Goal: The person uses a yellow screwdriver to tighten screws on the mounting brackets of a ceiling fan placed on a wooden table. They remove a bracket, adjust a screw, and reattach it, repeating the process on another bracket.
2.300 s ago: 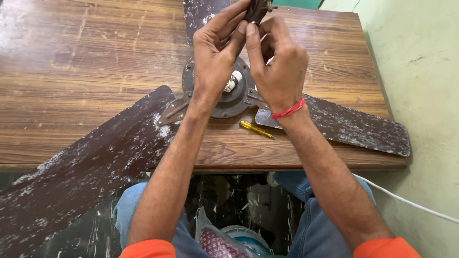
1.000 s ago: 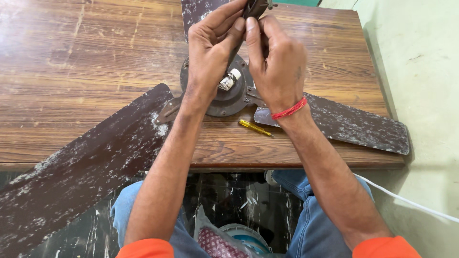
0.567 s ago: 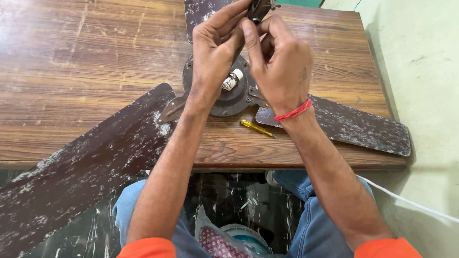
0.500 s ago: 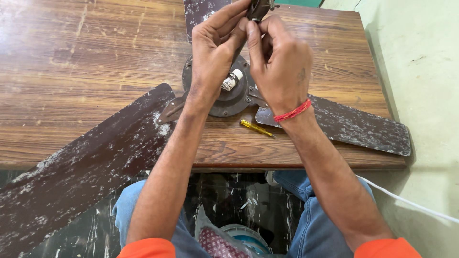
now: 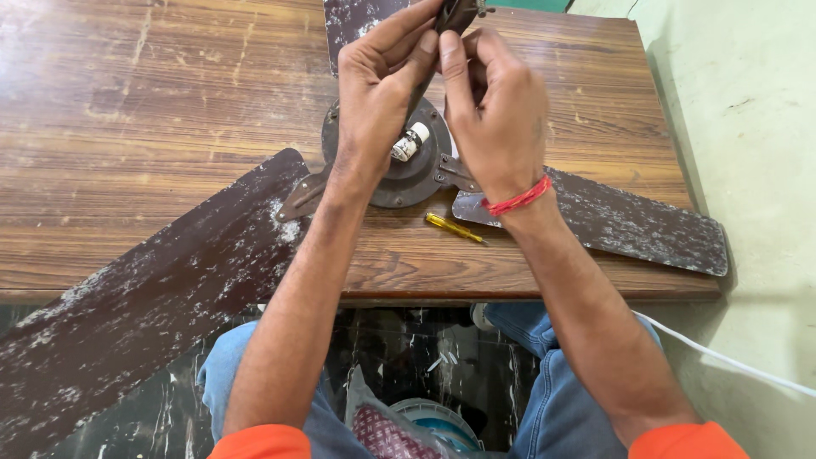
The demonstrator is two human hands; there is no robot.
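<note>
Pinching, seemingly, fan rod (image 5: 457, 15); both hands' grip

We wear orange sleeves (image 5: 263, 442), blue jeans (image 5: 552, 382), and a red thread band (image 5: 518, 201) on our right wrist.

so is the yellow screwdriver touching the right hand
Apart. The head view shows the yellow screwdriver lying on the wooden table, with bare tabletop visible between it and the raised right hand.

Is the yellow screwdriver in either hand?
No, the yellow screwdriver lies on the wooden table, below the right hand and apart from both hands.
</note>
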